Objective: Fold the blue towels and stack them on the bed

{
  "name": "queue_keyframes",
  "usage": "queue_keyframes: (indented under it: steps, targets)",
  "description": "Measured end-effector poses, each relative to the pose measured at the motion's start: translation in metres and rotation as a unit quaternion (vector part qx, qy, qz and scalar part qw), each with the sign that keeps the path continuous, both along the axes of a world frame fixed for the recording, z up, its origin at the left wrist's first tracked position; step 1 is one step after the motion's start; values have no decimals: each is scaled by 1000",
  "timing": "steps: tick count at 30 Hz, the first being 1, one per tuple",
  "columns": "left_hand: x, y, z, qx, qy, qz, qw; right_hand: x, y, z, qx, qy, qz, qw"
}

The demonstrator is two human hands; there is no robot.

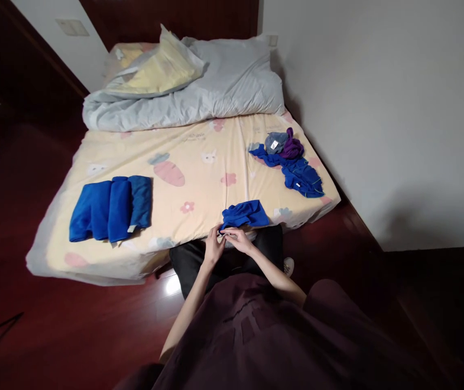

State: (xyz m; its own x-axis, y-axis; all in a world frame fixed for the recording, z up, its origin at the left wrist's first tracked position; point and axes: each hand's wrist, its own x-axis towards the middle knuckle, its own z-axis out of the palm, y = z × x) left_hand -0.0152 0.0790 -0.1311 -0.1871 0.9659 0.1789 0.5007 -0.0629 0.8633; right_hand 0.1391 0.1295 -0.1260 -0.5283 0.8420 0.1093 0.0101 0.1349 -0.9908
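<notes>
A small blue cloth (248, 213) lies crumpled at the bed's front edge, its right part flatter than its left. At its near left corner, my left hand (214, 246) pinches the cloth with bent fingers. My right hand (239, 239) meets it there, fingers closed at the same corner; the exact grip of its fingertips is too small to make out. Both hands are just above my lap, at the mattress edge.
Folded blue cloths (110, 208) lie at the bed's left. On the right sit a crumpled blue cloth (302, 176), a purple cloth (293, 147) and a grey-blue cloth (275, 142). A rolled quilt (232, 92) spans the head of the patterned bed (203, 162).
</notes>
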Motion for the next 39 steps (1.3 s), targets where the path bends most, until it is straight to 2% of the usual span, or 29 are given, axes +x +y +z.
queue_keyframes:
  steps: [3, 5, 8, 11, 17, 22, 27, 32, 35, 37, 39]
  targets:
    - [11, 11, -1, -11, 0, 14, 1000, 13, -1, 7, 20, -37, 1, 999]
    - [16, 12, -1, -21, -11, 30, 999, 25, 4, 11, 45, -75, -39, 995]
    - [20, 7, 0, -27, -35, 61, 997, 43, 16, 13, 110, -164, -105, 975]
    - [20, 0, 7, -16, -50, 65, 997, 54, 25, 11, 156, -249, -121, 948]
    - [19, -6, 42, 37, -28, 14, 999, 45, 26, 13, 189, -266, -221, 919]
    - [15, -7, 76, 86, -25, 13, 996, 42, 33, 16, 157, -250, -279, 914]
    - [-4, -17, 106, 100, -1, 39, 994, 54, 45, 11, 133, -245, -224, 934]
    - [-39, -36, 131, 134, 49, 99, 985, 56, 46, 22, 173, -244, -235, 925]
    - [-63, -49, 142, 145, 100, 139, 974, 51, 37, 34, 183, -231, -162, 942]
    - [-82, -57, 147, 142, 146, 160, 966, 47, 29, 41, 173, -219, -100, 955]
    - [-101, -63, 150, 135, 200, 178, 954, 46, 22, 48, 155, -209, -66, 963]
